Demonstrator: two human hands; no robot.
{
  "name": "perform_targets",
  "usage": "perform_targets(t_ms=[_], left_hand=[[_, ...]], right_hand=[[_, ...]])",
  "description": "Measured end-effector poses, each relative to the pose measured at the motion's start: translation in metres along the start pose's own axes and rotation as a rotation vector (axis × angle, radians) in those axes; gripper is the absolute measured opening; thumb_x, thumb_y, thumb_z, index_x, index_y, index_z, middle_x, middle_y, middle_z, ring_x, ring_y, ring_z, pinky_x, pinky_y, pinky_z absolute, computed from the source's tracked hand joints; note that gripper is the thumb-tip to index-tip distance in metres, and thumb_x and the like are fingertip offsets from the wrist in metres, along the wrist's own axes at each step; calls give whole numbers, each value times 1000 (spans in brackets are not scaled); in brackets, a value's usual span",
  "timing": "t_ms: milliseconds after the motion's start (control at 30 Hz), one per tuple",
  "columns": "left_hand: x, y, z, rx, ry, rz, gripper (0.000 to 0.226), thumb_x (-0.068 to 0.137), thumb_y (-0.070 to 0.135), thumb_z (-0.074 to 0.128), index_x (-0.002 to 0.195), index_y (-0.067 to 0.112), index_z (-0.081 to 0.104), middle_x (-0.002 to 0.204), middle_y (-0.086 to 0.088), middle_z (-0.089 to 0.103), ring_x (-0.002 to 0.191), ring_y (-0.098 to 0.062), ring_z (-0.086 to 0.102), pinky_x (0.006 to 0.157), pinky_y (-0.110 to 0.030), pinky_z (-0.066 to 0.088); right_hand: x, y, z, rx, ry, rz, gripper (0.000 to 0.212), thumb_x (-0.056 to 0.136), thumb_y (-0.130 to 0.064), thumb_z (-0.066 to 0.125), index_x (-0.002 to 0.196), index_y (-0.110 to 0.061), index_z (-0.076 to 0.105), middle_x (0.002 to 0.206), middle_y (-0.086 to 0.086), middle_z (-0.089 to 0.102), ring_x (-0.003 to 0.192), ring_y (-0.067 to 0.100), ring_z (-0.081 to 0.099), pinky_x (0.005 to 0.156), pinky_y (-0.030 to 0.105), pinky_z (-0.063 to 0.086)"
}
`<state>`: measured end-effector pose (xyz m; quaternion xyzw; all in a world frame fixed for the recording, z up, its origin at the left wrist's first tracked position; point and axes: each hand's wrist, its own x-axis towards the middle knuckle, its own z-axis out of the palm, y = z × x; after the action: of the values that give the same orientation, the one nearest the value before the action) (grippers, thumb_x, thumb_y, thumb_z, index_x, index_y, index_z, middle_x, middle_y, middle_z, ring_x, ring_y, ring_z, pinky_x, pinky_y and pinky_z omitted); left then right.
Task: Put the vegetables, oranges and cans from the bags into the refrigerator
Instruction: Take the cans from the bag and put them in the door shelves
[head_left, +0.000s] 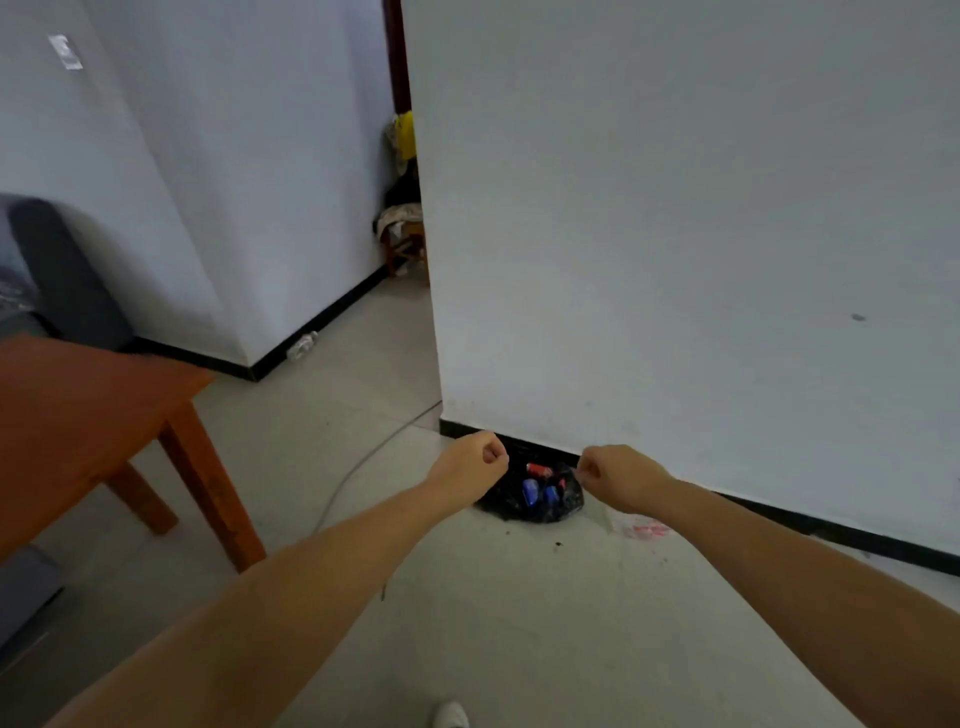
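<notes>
A black plastic bag (519, 505) lies on the floor against the white wall's black skirting. Its mouth is spread open and shows a red can (539, 471) and two blue cans (531, 491) inside. My left hand (475, 461) is closed in a fist at the bag's left rim. My right hand (618, 475) is closed at its right rim. Each hand seems to pinch the bag's edge, holding the mouth apart. No vegetables, oranges or refrigerator are in view.
A flat white bag with red print (640, 526) lies on the floor just right of the black bag. A wooden table (78, 415) stands at the left, with a grey cable (363, 467) running past it. A cluttered stool (402, 236) sits behind the wall corner.
</notes>
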<state>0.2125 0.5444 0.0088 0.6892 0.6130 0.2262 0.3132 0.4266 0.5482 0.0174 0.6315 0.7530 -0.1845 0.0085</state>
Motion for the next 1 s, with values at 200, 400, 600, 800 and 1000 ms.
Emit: perform_targets(t_ms=[200,400,600,800,1000], left_hand=[[148,-11,-33,43,-118,37,7,90,22,55,86,18,59,85,1,60,82,-18,58,77,-34,50],[260,-26,-10,67,-229,23,13,91,20,56,92,10,64,87,-2,63,85,-18,60,79,-31,49],[373,-41,23,58,-327,-14,10,90,22,55,88,15,63,87,1,63,85,-16,60,78,-30,50],[475,-82,51,33,-380,-107,7,90,24,57,90,20,63,89,5,64,89,-15,63,80,-29,51],[565,-199,173,76,-472,-116,13,90,21,56,92,12,65,86,-4,67,85,-24,64,79,-38,52]], right_hand=[[107,23,-24,104,-18,118,25,96,-25,41,109,-12,58,112,9,64,101,26,59,86,36,48],[195,62,-23,156,-113,223,26,96,-26,43,112,-14,59,113,7,64,101,24,60,90,37,50],[317,114,-34,144,-130,204,30,97,-27,41,116,-11,58,117,10,63,105,26,58,89,36,49],[421,147,-4,173,-229,215,28,96,-23,41,115,-11,58,116,9,63,104,26,59,90,37,48],[529,196,129,262,-147,276,26,96,-21,39,106,-12,61,104,9,66,91,25,62,81,38,52]])
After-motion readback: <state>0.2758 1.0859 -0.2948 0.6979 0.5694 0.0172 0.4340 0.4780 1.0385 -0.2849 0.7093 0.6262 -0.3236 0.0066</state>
